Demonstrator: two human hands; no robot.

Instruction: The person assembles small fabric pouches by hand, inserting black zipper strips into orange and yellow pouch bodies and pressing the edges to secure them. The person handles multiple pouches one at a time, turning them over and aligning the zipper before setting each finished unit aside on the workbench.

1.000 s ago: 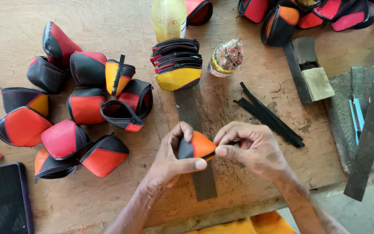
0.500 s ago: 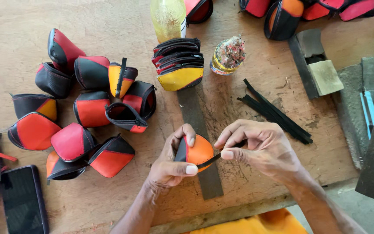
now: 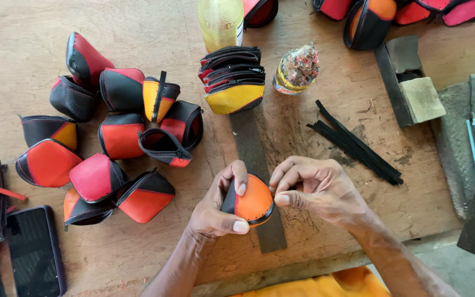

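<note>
1. Fingertips of the right hand (image 3: 317, 190) pinch together at the rim of a small orange and black pouch (image 3: 251, 201); whether they hold a thread or a needle is too small to tell.
2. Left hand (image 3: 215, 212) is clenched around the pouch, thumb under it and a finger over the top, holding it just above a dark strip (image 3: 254, 159) near the front edge of the wooden table (image 3: 138, 33).
3. Risk, as I judge it: the pinch sits on a thin black edge, so a hard pull could slip off it or twist the pouch out of the left grip.
4. Finished pouches (image 3: 111, 143) lie heaped toward the left edge, a stack of flat ones (image 3: 232, 77) toward the back.
5. Containers: a small round tub (image 3: 297, 70) beside the stack holds a tuft of mixed scraps; a yellowish bottle (image 3: 220, 22) stands at the back edge, contents unclear.
6. Black strips (image 3: 355, 143) lie right of the hands; a phone (image 3: 34, 250) lies at the front left corner.
</note>
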